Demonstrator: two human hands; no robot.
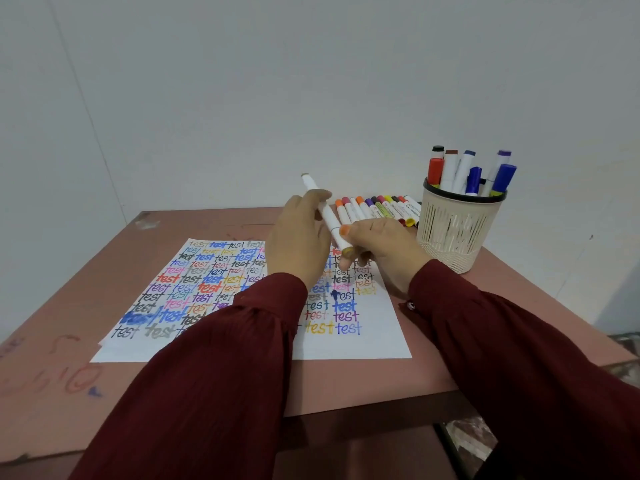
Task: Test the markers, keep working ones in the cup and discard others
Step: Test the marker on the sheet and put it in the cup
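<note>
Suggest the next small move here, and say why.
Probably uncap the white marker at its lower end. The left hand grips the barrel, the right hand pinches the lower end just above the test paper, and no writing tip shows yet.
</note>
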